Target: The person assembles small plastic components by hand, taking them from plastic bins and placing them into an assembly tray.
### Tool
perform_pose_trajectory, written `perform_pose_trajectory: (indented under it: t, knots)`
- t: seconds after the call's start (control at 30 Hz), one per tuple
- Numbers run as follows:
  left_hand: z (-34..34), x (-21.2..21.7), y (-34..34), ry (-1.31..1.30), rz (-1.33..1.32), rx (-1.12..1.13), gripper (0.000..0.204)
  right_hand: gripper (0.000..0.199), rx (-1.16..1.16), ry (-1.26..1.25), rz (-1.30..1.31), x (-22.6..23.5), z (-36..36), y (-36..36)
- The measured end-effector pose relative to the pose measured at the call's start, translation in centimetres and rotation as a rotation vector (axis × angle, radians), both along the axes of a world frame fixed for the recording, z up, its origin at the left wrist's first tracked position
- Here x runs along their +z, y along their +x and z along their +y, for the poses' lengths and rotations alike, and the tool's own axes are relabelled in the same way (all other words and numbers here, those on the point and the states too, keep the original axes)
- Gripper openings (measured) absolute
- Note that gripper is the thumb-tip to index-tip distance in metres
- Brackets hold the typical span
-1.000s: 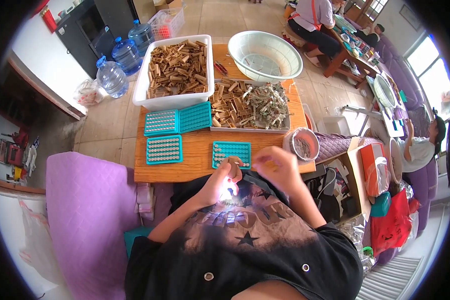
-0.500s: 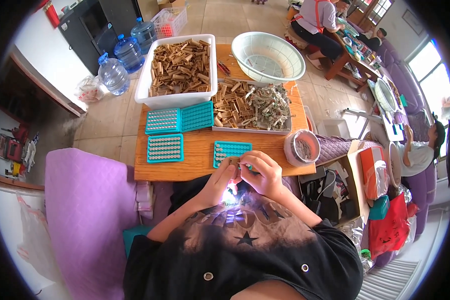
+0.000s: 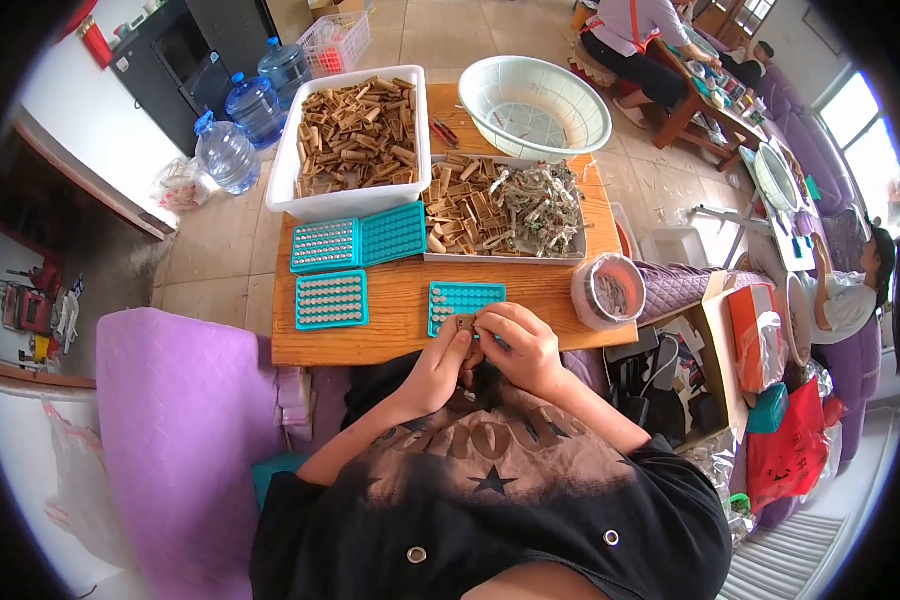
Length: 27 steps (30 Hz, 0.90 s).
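My left hand [image 3: 436,372] pinches a small brown piece [image 3: 465,322] between thumb and fingers, just over the table's near edge. Against the same piece, the fingers of my right hand [image 3: 526,350] are closed; whatever else lies in them is hidden. Right beyond my hands is a teal tray [image 3: 469,294], partly filled with small round silver pieces. To its left sits a fuller teal tray [image 3: 331,300] of the same pieces. Behind that stand another filled teal tray [image 3: 324,245] and a teal tray [image 3: 394,233] whose pockets show no silver.
A white tub [image 3: 285,165] of brown curved pieces stands at the back left. Beside it, a shallow box [image 3: 505,257] holds brown pieces and a pale tangled heap. A pale green basin [image 3: 535,110] is behind, a pink-rimmed bucket [image 3: 607,291] at the right edge. People sit at a farther table.
The bright light near my lap, below my hands, is gone. My right fingers have shifted slightly against the brown piece. My left hand keeps its pinch.
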<state>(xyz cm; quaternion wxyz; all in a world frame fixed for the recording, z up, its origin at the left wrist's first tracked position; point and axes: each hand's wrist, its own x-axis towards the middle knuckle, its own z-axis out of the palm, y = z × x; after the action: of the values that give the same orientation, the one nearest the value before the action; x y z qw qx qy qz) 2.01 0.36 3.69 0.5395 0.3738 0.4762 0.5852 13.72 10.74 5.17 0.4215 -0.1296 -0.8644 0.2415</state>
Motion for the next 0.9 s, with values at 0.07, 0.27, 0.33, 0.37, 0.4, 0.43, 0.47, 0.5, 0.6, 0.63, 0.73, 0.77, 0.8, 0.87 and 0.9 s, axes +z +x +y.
perform_pose_trajectory:
  t: [0.07, 0.27, 0.33, 0.37, 0.4, 0.43, 0.47, 0.5, 0.6, 0.63, 0.73, 0.77, 0.8, 0.87, 0.9]
  knots:
    - [0.1, -0.1, -0.2, -0.011, -0.015, -0.032, 0.026, 0.018, 0.039, -0.128, -0.015, 0.0, 0.2, 0.4]
    - [2.6, -1.3, -2.3, 0.023, -0.144, -0.451, 0.034, 0.026, 0.378, -0.476, -0.253, 1.4, 4.0, 3.4]
    - [4.3, -1.9, -2.8, 0.043, -0.037, -0.37, 0.035, 0.028, 0.345, -0.567, -0.252, 1.4, 6.6, 5.2]
    - [5.6, -2.2, -3.3, 0.068, 0.069, -0.301, 0.036, 0.027, 0.206, -0.746, -0.142, 0.1, 8.1, 7.1]
    - [7.3, -2.3, -4.3, -0.022, 0.171, -0.192, 0.034, 0.023, 0.173, -0.924, 0.133, -0.1, 10.1, 8.8]
    - [9.1, -2.6, -5.3, -0.046, 0.414, -0.074, 0.025, 0.019, 0.028, -0.892, 0.272, -1.9, 13.1, 11.2]
    - [11.0, -2.1, -6.1, -0.076, 0.667, -0.033, 0.018, 0.017, -0.018, -1.011, 0.532, -1.9, 14.9, 12.5]
    - [12.3, -3.4, -7.1, 0.057, 0.963, 0.052, 0.015, 0.013, -0.084, -1.035, 0.759, -1.9, 16.7, 13.3]
    - [15.0, -4.7, -8.6, 0.099, 1.309, 0.008, 0.014, 0.01, -0.45, -0.999, 0.829, -7.4, 23.1, 19.0]
    - [15.8, -4.9, -9.0, 0.13, 1.503, -0.096, 0.014, 0.01, -0.557, -1.002, 0.817, -9.8, 24.5, 20.4]
    - [17.2, -5.5, -9.7, 0.242, 1.739, -0.204, 0.011, 0.015, -0.759, -1.124, 0.647, -16.9, 27.5, 23.3]
    - [17.3, -5.6, -9.9, 0.235, 1.731, -0.239, 0.011, 0.017, -0.842, -1.193, 0.6, -18.5, 28.0, 23.3]
    - [17.4, -5.5, -9.9, 0.232, 1.714, -0.251, 0.011, 0.019, -0.894, -1.205, 0.557, -20.2, 28.5, 23.5]
    - [17.5, -5.4, -10.3, 0.215, 1.675, -0.292, 0.011, 0.021, -0.942, -1.21, 0.504, -21.9, 29.7, 22.6]
    - [17.5, -5.5, -10.2, 0.218, 1.673, -0.294, 0.011, 0.021, -0.943, -1.201, 0.491, -22.3, 30.2, 22.2]
